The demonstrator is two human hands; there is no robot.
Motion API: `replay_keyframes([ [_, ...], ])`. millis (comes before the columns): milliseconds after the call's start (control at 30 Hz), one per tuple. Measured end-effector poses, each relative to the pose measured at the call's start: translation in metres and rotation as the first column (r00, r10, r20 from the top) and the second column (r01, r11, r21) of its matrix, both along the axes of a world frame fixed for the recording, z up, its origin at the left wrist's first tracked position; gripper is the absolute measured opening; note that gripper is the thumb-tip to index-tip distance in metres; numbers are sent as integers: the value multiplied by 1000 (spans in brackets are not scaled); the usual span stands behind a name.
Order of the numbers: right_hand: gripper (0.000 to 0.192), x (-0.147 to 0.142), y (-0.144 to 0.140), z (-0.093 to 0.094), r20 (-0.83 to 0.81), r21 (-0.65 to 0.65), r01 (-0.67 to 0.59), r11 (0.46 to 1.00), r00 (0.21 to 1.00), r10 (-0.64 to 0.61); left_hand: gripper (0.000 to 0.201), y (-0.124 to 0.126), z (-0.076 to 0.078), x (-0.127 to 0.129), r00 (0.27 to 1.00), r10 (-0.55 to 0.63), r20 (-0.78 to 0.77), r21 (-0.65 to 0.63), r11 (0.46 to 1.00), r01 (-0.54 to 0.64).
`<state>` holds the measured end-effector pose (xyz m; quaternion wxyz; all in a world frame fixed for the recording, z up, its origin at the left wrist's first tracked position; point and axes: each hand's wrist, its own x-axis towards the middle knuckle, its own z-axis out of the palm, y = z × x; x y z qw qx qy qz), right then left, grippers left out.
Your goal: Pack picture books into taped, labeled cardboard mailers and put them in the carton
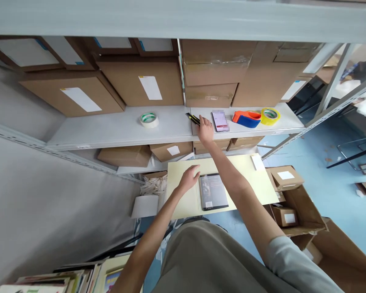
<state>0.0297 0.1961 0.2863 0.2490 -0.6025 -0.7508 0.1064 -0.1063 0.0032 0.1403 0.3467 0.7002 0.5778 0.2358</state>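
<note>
My right hand [205,130] reaches to the shelf, with its fingers closed on the near end of a slim black-and-yellow utility knife [193,118]. Part of the knife is hidden under the fingers. Just right of that hand lies a phone [220,121] with a lit screen. My left hand [189,179] hovers over the pale yellow board [183,205], fingers apart and holding nothing. Beside it, a dark-covered book [213,191] in what looks like clear wrap rests flat on the board.
On the shelf [116,130] sit a white tape roll [149,119], an orange-and-blue tape dispenser [247,119] and a yellow tape roll [269,116]. Cardboard boxes [143,81] line its back. A white card [257,162] lies on the board. Open cartons [305,207] stand right; books [79,280] are stacked lower left.
</note>
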Motion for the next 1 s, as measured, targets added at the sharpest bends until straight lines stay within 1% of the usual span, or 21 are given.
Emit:
replay_keyframes([
  [33,61,4,-10,-10,-16,44,-14,999,1000,15,45,-9,-16,2,999,17,-34,-93,995,-20],
  [67,60,9,-25,-23,-38,84,-27,996,999,31,44,-20,-32,5,998,22,-51,-154,988,-30],
  [133,57,26,-66,-62,-93,114,-13,993,995,23,42,-42,-60,11,997,25,-67,-253,967,-42],
  [167,56,37,-90,-85,-124,85,9,996,992,2,41,-53,-72,14,997,25,-67,-294,955,-43],
  [200,54,50,-116,-110,-155,19,41,999,987,-38,40,-63,-82,18,997,25,-67,-333,942,-46],
  [233,53,63,-143,-135,-182,-83,103,991,976,-116,38,-71,-92,21,997,27,-68,-368,928,-50],
  [267,53,77,-169,-158,-190,-216,181,959,956,-223,38,-78,-100,25,997,30,-72,-398,916,-56],
  [300,55,89,-193,-179,-172,-363,261,895,925,-339,37,-83,-107,29,996,34,-78,-422,904,-64],
  [333,56,101,-214,-197,-138,-484,332,810,885,-445,36,-86,-113,32,996,38,-86,-442,894,-73],
  [367,58,110,-232,-211,-107,-543,365,756,863,-493,33,-88,-119,36,995,42,-94,-460,884,-81],
  [433,57,122,-256,-230,-71,-612,400,682,831,-551,28,-88,-128,42,993,46,-109,-488,868,-94],
  [467,55,126,-262,-235,-60,-633,409,658,821,-568,26,-87,-131,44,992,49,-116,-498,862,-100],
  [533,50,131,-262,-241,-43,-677,421,603,796,-604,23,-85,-136,48,990,53,-133,-511,852,-114],
  [633,42,140,-247,-245,-31,-744,417,522,759,-651,19,-83,-138,52,987,53,-154,-522,843,-127],
  [733,33,150,-231,-244,-72,-810,351,470,736,-673,18,-85,-140,56,983,54,-175,-525,839,-140],
  [800,33,153,-226,-240,-149,-849,254,464,727,-670,23,-88,-141,58,979,71,-190,-517,841,-161],
  [900,41,145,-228,-230,-307,-876,63,479,692,-653,30,-90,-141,59,977,98,-188,-509,841,-182],
  [967,42,134,-231,-222,-386,-874,-38,485,660,-644,33,-89,-140,58,983,96,-157,-511,844,-164],
  [1000,40,128,-233,-219,-412,-870,-69,489,646,-642,33,-87,-138,58,987,85,-133,-510,848,-142],
])
